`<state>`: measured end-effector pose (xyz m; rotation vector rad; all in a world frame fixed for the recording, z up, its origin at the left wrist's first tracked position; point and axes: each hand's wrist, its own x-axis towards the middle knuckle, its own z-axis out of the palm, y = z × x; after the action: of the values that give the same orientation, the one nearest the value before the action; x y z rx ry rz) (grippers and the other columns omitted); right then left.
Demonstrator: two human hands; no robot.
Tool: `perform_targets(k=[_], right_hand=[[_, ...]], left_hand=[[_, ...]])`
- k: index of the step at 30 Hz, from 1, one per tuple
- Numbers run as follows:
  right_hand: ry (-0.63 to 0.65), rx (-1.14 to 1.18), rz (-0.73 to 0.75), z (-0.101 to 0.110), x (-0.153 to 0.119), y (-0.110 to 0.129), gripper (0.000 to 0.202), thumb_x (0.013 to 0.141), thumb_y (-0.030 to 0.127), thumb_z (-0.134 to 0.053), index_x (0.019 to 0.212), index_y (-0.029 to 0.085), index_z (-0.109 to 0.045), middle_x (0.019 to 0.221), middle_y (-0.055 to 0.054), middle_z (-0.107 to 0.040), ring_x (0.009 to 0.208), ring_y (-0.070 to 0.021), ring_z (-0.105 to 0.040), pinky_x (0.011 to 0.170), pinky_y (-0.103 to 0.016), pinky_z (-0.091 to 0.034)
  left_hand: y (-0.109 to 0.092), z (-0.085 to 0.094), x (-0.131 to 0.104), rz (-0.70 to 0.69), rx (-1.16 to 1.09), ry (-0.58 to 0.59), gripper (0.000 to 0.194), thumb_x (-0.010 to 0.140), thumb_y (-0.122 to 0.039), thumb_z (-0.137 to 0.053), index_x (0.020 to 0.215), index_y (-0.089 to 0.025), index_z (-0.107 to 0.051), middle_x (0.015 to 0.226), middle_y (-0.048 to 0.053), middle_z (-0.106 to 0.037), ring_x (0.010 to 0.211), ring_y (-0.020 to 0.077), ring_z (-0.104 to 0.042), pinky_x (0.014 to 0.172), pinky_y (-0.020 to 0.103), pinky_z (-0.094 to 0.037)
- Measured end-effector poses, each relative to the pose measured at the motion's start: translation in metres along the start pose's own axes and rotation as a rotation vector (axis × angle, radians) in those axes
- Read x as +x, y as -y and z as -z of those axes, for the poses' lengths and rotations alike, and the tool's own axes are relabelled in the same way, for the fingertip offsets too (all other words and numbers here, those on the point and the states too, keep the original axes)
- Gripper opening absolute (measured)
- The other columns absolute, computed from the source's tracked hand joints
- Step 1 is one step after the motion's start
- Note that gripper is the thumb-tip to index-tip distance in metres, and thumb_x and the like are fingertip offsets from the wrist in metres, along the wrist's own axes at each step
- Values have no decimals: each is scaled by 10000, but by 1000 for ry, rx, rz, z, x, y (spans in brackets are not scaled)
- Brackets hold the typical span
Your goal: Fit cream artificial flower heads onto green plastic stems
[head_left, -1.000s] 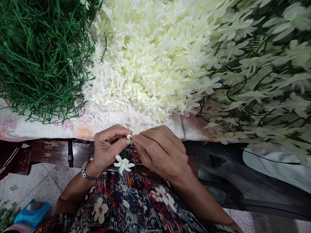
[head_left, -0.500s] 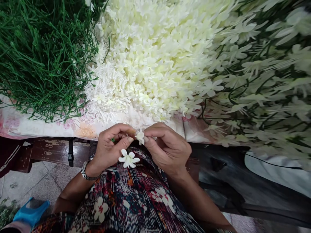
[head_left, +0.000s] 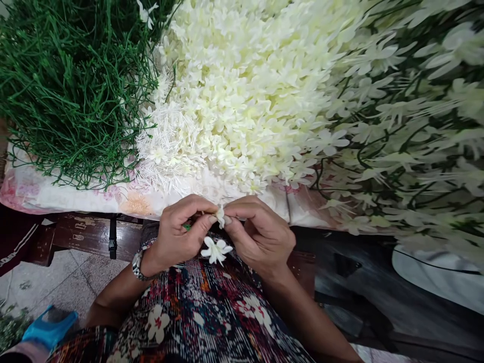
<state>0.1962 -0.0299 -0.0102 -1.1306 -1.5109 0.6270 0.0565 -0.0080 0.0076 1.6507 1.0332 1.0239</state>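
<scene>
Near the flower heap (head_left: 257,101), left hand (head_left: 181,234) and right hand (head_left: 262,237) pinch one white blossom (head_left: 220,216).

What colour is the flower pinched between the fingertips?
The flower is white; see head view.

flowers (head_left: 257,96) look like thin matt cloth, stems (head_left: 75,101) more like plastic with a faint shine, white threads (head_left: 166,151) kinda stiff plastic too. watch (head_left: 136,265) is shiny metal, cover (head_left: 136,204) is printed cloth, wood (head_left: 85,234) scuffed but glossy, blue thing (head_left: 53,322) smooth plastic
</scene>
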Motion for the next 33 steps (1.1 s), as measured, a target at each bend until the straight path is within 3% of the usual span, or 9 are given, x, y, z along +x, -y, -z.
perform_targets(k=[3, 7, 11, 16, 20, 23, 29, 33], right_hand=[[-68, 75, -55, 4, 1, -1, 161, 702, 55, -552, 783, 192, -574, 705, 2, -557, 668, -113, -531, 583, -262, -420], [-93, 177, -82, 11, 6, 3, 141, 710, 70, -555, 761, 198, -586, 761, -8, -571, 718, -123, -540, 622, -276, -437], [25, 207, -24, 18, 12, 14, 149, 707, 65, -559, 783, 191, -585, 837, -24, -591, 777, -137, -559, 661, -295, -452], [239, 162, 166, 16, 14, 20, 145, 702, 59, -556, 811, 153, -576, 900, -64, -594, 822, -145, -558, 687, -316, -463], [269, 89, 214, 12, 9, 17, 167, 700, 39, -555, 836, 135, -571, 846, -62, -605, 811, -125, -566, 674, -274, -472], [203, 80, 166, 11, 5, 15, 186, 685, 19, -557, 836, 127, -574, 815, -55, -602, 784, -119, -576, 645, -248, -471], [29, 216, -12, 9, 2, 11, 187, 693, 22, -545, 797, 172, -585, 773, -13, -596, 713, -113, -568, 608, -257, -444], [-35, 242, -71, 5, -1, 7, 180, 701, 33, -542, 790, 183, -584, 762, -7, -586, 704, -115, -558, 613, -269, -431]], left_hand=[[1, 3, 0, 104, -5, 31, 78, 762, -183, -532, 818, -160, -582, 708, 15, -580, 615, 103, -547, 575, 227, -445], [0, 2, -1, 142, 64, 83, 104, 768, -162, -481, 829, -157, -565, 685, 13, -582, 606, 109, -547, 569, 230, -438], [-4, 1, 1, 101, 177, 163, 152, 769, -104, -417, 848, -167, -530, 683, -3, -571, 588, 89, -517, 554, 209, -414], [-12, 3, 5, 106, 288, 292, 165, 725, -142, -430, 883, -176, -459, 713, 0, -559, 613, 109, -519, 541, 220, -411], [-16, 2, 7, 114, 326, 377, 209, 680, -171, -454, 885, -182, -416, 730, 7, -567, 624, 127, -535, 535, 233, -411], [-15, -1, 5, 77, 326, 340, 189, 697, -109, -401, 870, -183, -417, 703, 1, -561, 609, 118, -533, 534, 231, -418], [-12, -7, -3, -115, 328, 37, 158, 740, -76, -439, 870, -161, -470, 754, 24, -562, 687, 118, -537, 615, 245, -455], [-8, -9, -5, -220, 326, -22, 96, 765, -78, -462, 823, -141, -505, 726, 31, -559, 699, 120, -524, 628, 256, -448]])
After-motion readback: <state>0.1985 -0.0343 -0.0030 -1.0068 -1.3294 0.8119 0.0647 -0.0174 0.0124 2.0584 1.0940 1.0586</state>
